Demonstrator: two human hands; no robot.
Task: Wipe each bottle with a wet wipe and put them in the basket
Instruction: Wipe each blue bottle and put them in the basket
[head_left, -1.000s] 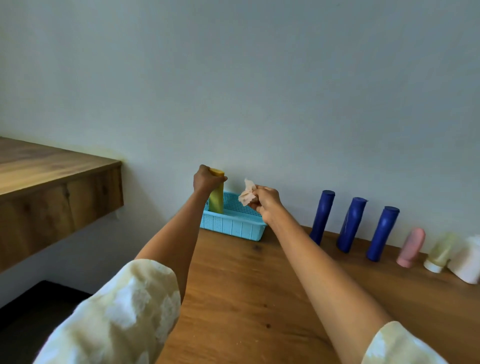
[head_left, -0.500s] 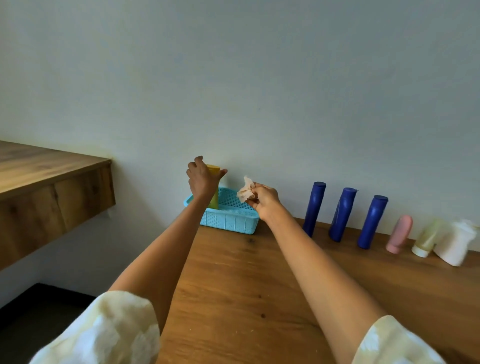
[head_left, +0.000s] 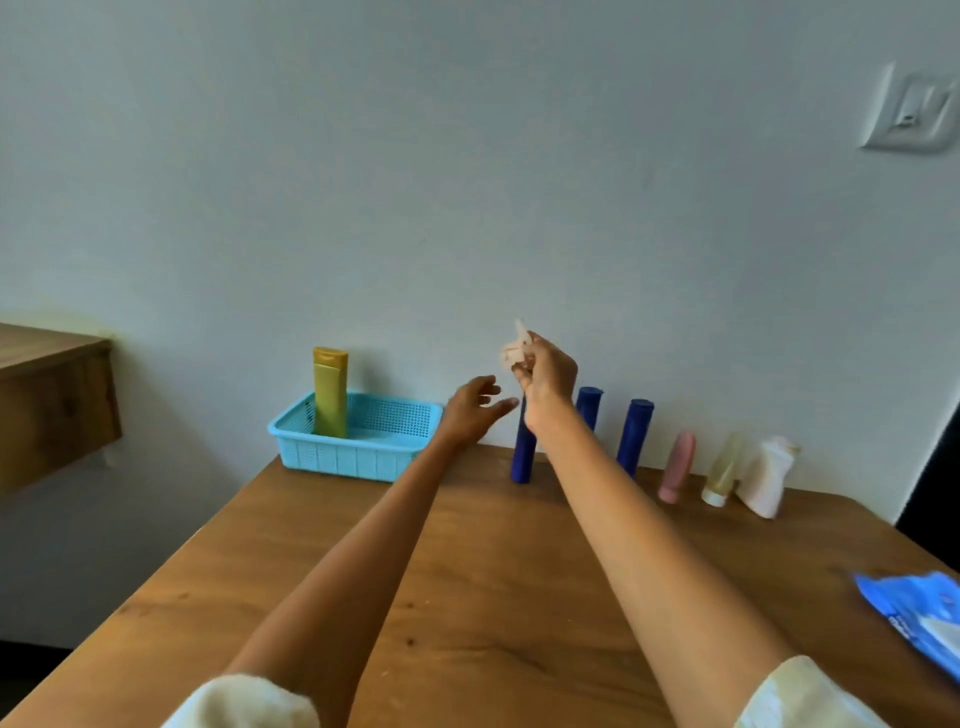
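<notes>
- Yellow bottle (head_left: 329, 393) stands upright in the left end of the basket (head_left: 332, 457) on the table (head_left: 483, 571).
- Left hand (head_left: 470, 413), fingers spread, reaches near the first blue bottle (head_left: 523, 457).
- Right hand (head_left: 545, 371) pinches a crumpled wipe (head_left: 514, 351) above it.

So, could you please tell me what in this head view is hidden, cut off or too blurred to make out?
- Middle blue bottle: mostly hidden behind the right forearm; only its top shows.
- Wet wipe: bunched in the right hand, so its state is unclear.
- Wipes packet: cut off by the right edge; print unreadable.
- White bottle and clear bottle: blurred, labels illegible.
- Yellow bottle: its base is hidden by the basket wall.
</notes>
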